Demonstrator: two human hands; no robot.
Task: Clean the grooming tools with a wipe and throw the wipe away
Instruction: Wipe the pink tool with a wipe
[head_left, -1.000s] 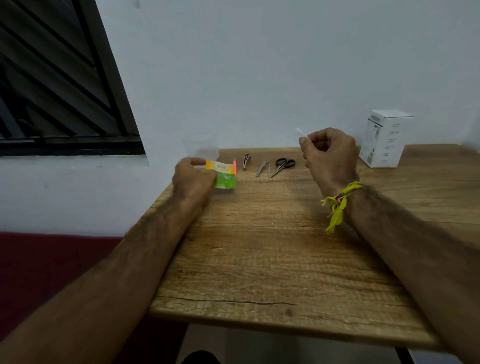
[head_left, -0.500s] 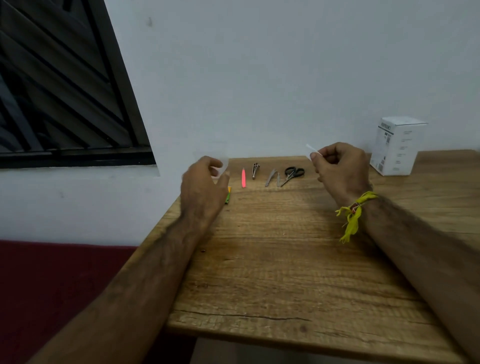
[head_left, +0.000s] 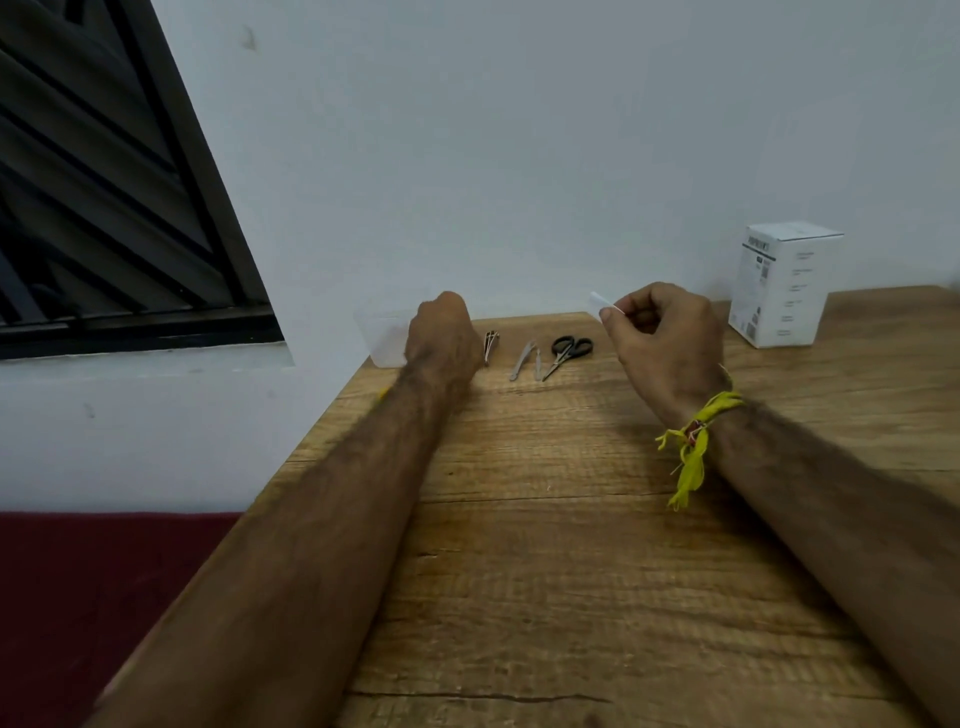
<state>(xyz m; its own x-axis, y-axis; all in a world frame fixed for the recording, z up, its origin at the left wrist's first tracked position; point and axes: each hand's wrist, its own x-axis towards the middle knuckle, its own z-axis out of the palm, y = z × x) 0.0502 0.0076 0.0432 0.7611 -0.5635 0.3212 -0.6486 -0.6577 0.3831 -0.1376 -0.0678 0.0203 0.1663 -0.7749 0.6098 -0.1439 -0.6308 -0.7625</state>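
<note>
My right hand (head_left: 667, 345) is raised above the wooden table (head_left: 571, 545) and pinches a small white wipe (head_left: 602, 301) between thumb and forefinger. My left hand (head_left: 441, 335) reaches to the far left end of a row of tools. Its fingers curl away from the camera, so what they touch is hidden. To its right lie a small metal tool (head_left: 491, 345), metal tweezers (head_left: 524, 359) and black-handled scissors (head_left: 567, 352). The pink tool is not visible; the left hand covers that spot.
A translucent plastic container (head_left: 382, 338) stands at the table's far left corner, just beyond my left hand. A white carton (head_left: 782, 283) stands at the back right by the wall. A yellow scrap (head_left: 383, 393) peeks out beside my left forearm at the table's left edge.
My left hand put down the green and orange packet, then reached forward over the pink tool, which is now hidden. My right hand kept holding the wipe.
</note>
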